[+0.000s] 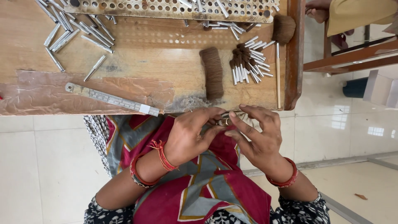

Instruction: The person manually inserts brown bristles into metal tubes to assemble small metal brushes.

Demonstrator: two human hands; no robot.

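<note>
Both hands, left hand (pixel 188 135) and right hand (pixel 257 135), are pinched on a small metal ferrule (pixel 226 121) just below the surface (pixel 157 70); loose bristles could be spilled if the grip is slackened.

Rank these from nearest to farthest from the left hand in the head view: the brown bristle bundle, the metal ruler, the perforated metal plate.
From the left hand:
1. Brown bristle bundle, on the table just above the hand.
2. Metal ruler, lying to the hand's left along the table's near edge.
3. Perforated metal plate, at the table's far edge.

Bristle bundle (pixel 214 72) blocks ahead; bare wood (pixel 166 62) left.
</note>
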